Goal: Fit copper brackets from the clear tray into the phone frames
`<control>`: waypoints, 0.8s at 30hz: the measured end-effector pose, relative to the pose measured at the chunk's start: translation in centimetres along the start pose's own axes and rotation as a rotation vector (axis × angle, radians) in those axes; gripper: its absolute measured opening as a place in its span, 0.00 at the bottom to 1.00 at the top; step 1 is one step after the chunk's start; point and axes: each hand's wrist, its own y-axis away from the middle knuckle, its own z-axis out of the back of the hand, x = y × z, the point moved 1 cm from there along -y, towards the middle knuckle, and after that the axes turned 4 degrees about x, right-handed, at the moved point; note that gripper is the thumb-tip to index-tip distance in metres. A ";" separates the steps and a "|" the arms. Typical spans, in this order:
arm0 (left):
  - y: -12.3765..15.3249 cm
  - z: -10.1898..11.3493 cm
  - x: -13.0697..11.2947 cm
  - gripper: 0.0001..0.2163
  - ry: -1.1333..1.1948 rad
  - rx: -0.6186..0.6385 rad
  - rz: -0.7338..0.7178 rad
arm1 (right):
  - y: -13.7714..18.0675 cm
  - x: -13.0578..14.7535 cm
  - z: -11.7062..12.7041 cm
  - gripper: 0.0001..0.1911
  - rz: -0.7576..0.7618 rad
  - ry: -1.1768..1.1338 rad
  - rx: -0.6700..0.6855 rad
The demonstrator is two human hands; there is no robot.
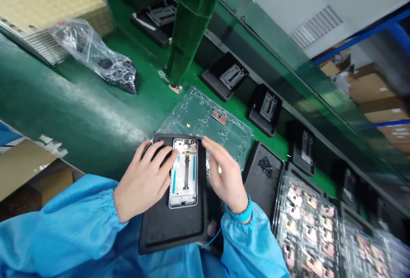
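A smartphone mid-frame (pixel 183 184) lies face down in a black tray (pixel 173 229), showing its silvery inner side with a dark ribbon cable and blue strips. My left hand (pixel 145 182) rests over the tray's left side with its fingers spread; the index fingertip touches the phone's upper left edge. At the tray's upper right corner, my right hand (pixel 226 173) has its fingertips on the rim, the thumb lower beside it. The grip under the rim is partly hidden. Beyond the tray lies a clear plastic tray (pixel 201 103) with a coppery metal piece (pixel 218 116) on it.
More black trays with phone frames (pixel 233 76) stand along the line behind. At right are a black tray of small dark parts (pixel 265 168) and clear trays of coppery pieces (pixel 309 226). A plastic bag (pixel 96 54), stacked trays (pixel 54 4) and a green post (pixel 194 21) stand farther back.
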 end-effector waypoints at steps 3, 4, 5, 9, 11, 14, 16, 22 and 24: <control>0.2 -0.1 0.1 0.21 0.018 -0.023 -0.001 | 1.1 0.7 1.0 0.16 -0.092 0.075 -0.091; 0.2 -0.1 0.1 0.21 0.017 -0.035 -0.001 | 1.3 0.9 1.0 0.14 -0.104 0.105 -0.058; 0.2 -0.1 0.1 0.21 0.013 -0.047 0.000 | 1.4 1.1 0.8 0.14 -0.112 0.134 -0.014; -0.3 -0.2 0.2 0.19 -0.015 -0.086 -0.001 | 1.2 0.9 -0.7 0.13 -0.128 0.248 0.061; -0.6 -0.1 0.4 0.18 -0.031 -0.106 0.000 | 0.8 0.5 -1.3 0.13 -0.119 0.281 0.056; -1.3 0.0 0.5 0.15 -0.050 -0.131 0.005 | 0.1 -0.2 -1.9 0.12 -0.101 0.299 0.051; -1.8 0.0 0.5 0.13 -0.047 -0.146 0.014 | -0.2 -0.6 -2.0 0.11 -0.094 0.308 0.043; -3.0 -0.3 0.9 0.14 -0.012 -0.177 0.096 | -1.0 -0.7 -2.4 0.16 -0.033 0.397 0.052; -3.2 -0.6 1.1 0.17 -0.013 -0.176 0.129 | -1.3 -0.5 -2.5 0.20 -0.010 0.452 0.090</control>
